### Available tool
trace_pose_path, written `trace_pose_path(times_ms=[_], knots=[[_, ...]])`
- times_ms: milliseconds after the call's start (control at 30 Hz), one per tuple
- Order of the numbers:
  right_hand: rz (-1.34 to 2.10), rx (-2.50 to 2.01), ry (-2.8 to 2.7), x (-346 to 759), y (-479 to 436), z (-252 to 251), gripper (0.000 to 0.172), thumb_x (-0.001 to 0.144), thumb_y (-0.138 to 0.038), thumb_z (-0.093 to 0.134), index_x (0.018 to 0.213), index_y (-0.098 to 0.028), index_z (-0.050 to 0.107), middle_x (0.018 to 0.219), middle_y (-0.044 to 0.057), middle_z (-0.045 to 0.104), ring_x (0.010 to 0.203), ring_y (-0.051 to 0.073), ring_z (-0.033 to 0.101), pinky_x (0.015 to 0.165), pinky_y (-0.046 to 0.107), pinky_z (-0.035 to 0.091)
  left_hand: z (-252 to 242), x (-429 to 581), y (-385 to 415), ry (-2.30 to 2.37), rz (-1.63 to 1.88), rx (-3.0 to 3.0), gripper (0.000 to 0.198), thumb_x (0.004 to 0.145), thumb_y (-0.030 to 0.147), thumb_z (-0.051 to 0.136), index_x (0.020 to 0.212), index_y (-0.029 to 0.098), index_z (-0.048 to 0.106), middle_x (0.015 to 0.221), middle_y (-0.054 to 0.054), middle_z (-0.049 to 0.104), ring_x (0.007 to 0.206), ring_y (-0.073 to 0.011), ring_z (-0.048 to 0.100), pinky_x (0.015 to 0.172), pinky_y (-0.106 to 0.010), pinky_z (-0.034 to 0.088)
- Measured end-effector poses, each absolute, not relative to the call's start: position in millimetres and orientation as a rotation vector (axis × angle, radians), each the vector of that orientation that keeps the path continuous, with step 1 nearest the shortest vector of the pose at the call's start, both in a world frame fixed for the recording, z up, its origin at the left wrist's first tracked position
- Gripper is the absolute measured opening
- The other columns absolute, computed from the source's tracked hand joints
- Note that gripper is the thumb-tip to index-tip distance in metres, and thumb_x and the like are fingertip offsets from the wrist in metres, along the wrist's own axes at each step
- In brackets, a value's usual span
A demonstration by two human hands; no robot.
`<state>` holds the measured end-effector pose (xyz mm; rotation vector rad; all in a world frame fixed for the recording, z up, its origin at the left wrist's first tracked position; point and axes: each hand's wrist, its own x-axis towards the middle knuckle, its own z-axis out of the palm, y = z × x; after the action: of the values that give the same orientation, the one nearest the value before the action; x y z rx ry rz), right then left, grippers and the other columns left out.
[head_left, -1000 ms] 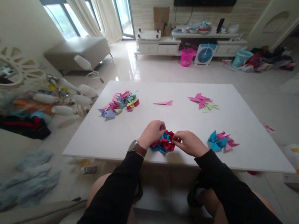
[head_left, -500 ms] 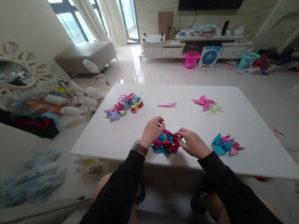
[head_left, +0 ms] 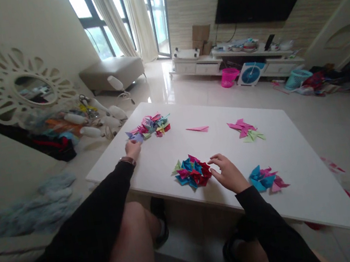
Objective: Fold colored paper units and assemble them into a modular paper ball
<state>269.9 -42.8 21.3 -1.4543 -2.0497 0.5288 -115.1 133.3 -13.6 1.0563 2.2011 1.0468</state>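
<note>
The left hand [head_left: 133, 150] is being held at the near left edge of a multicoloured paper pile [head_left: 151, 125] on the far left of the white table [head_left: 159, 166]; its fingertips are being placed against a lavender paper piece [head_left: 138, 138], but whether that piece is being gripped cannot be told, since the contact is being hidden by the fingers. The right hand [head_left: 228, 173] is being held just to the right of a blue, red and green paper cluster [head_left: 194, 173] by the table's near edge, thumb and fingers parted and curved, with nothing being grasped between them; whether the cluster's red side is being touched cannot be told. Beyond the cluster, a pink folded strip [head_left: 198, 129] is being supported by the table. A magenta and pale green group [head_left: 244, 129] is being seen on the far right, and a blue and pink group [head_left: 264, 179] on the near right.
</note>
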Motion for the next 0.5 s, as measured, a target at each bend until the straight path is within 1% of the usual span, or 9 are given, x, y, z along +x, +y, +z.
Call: trace_pose_path(times_ms=[100,200,267,400,500], knots=[[0.542,-1.455,-2.031,271.6,-46.6,24.8,0.019,0.088,-0.015,0.059,0.101,-0.022,0.07,0.112,0.009,0.063,0.11,0.025,0.061,0.099,0.044,0.05,-11.4,-146.9,152.2,2.283,1.022,1.113,0.025,0.064,0.013,0.073,0.076,0.02,0.051,0.088,-0.009,0.067,0.108,-0.0292,0.062,0.097,-0.041,0.048],[0.566,-1.473,-2.028,271.2,-50.8,26.3,0.016,0.089,-0.016,0.058,0.1,-0.023,0.069,0.111,0.009,0.064,0.109,0.026,0.061,0.098,0.044,0.051,-18.9,-162.2,173.7,2.309,0.987,1.152,0.031,0.058,0.008,0.075,0.069,0.02,0.049,0.082,-0.009,0.067,0.103,-0.0309,0.064,0.096,-0.043,0.048],[0.583,-1.49,-2.026,270.7,-51.7,24.9,0.016,0.09,-0.017,0.058,0.099,-0.024,0.068,0.112,0.009,0.064,0.109,0.026,0.061,0.097,0.044,0.051,-28.3,-164.6,187.4,2.306,0.964,1.174,0.031,0.056,0.007,0.076,0.069,0.02,0.051,0.08,-0.008,0.067,0.1,-0.0309,0.065,0.094,-0.043,0.049],[0.642,-1.505,-2.04,270.0,-46.9,20.2,0.017,0.09,-0.017,0.058,0.101,-0.025,0.069,0.113,0.01,0.064,0.109,0.027,0.062,0.092,0.043,0.054,-46.1,-162.7,206.9,2.312,0.912,1.182,0.023,0.059,0.013,0.078,0.067,0.018,0.058,0.078,-0.008,0.067,0.094,-0.029,0.066,0.091,-0.041,0.05],[0.668,-1.51,-2.052,268.3,-41.0,18.3,0.018,0.09,-0.016,0.057,0.1,-0.025,0.069,0.112,0.01,0.064,0.107,0.027,0.062,0.088,0.042,0.055,-49.9,-163.2,213.5,2.328,0.893,1.186,0.019,0.062,0.016,0.079,0.067,0.017,0.06,0.078,-0.008,0.067,0.09,-0.0261,0.066,0.088,-0.038,0.052]])
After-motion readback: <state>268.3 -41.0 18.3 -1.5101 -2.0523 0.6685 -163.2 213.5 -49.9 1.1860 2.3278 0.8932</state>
